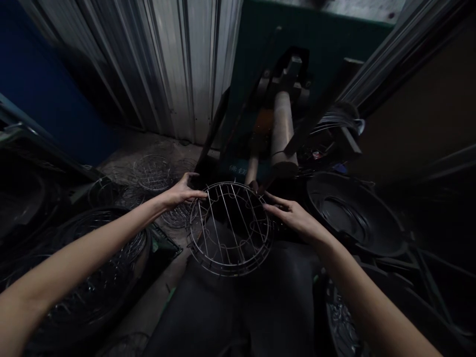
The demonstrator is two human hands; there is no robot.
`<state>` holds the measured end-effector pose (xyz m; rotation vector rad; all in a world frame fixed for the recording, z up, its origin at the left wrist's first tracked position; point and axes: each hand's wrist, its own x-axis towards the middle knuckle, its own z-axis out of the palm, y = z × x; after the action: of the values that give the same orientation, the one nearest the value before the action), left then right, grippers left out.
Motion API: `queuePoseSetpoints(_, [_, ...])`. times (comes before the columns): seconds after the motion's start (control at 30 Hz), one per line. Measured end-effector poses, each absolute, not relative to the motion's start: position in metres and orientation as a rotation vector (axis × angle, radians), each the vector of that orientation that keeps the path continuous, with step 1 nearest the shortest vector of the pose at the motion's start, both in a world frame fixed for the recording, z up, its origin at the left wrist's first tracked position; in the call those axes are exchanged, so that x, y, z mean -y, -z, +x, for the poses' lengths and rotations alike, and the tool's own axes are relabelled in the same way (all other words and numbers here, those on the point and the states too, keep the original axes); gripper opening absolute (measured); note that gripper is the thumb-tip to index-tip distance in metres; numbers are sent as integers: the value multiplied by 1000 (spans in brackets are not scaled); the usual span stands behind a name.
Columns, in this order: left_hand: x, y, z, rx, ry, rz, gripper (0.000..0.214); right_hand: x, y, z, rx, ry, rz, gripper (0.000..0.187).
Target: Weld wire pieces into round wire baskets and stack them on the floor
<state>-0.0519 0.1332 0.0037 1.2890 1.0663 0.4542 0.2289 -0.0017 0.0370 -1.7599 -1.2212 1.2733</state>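
Note:
A round wire basket (229,229) made of thin metal rods sits between both hands, over my lap. My left hand (183,191) grips its upper left rim, fingers curled over the wire. On the right rim rests my right hand (293,214), fingers closed along the wire. Just behind the basket stands a machine with two rollers (281,130) on a dark green frame (327,44).
Similar wire baskets (154,172) lie on the floor at the left. A dark tub (92,277) at lower left holds several more wire pieces. A black round pan (353,213) stands at the right. Corrugated metal wall (186,59) behind.

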Motion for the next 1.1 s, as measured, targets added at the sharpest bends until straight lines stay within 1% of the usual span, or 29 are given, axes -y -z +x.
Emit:
queuePoseSetpoints(0.07, [-134, 1, -54, -1047, -471, 1308, 93, 1, -35, 230, 1211, -1287, -1731, 56])
queuePoseSetpoints(0.13, [-136, 6, -56, -1024, -480, 1337, 95, 0, -31, 234, 1210, -1229, -1732, 51])
queuePoseSetpoints(0.23, [-138, 12, -57, -987, -489, 1386, 96, -3, -26, 240, 1185, -1063, -1865, 51])
queuePoseSetpoints(0.3, [-138, 13, -57, -968, -488, 1410, 98, -5, -24, 242, 1145, -1010, -1958, 51])
queuePoseSetpoints(0.43, [-137, 9, -55, -980, -492, 1436, 102, -9, -26, 238, 1055, -1113, -1926, 38])
queuePoseSetpoints(0.6, [-137, 6, -52, -1017, -488, 1423, 103, -15, -33, 233, 930, -1270, -1850, 31])
queuePoseSetpoints(0.8, [-137, 8, -51, -1017, -501, 1407, 100, -21, -32, 236, 894, -1343, -1870, 30])
queuePoseSetpoints(1.03, [-137, 7, -53, -1005, -521, 1409, 102, -23, -37, 235, 862, -1378, -1885, 25])
queuePoseSetpoints(1.1, [-138, 8, -54, -995, -517, 1411, 103, -23, -39, 234, 890, -1394, -1891, 27])
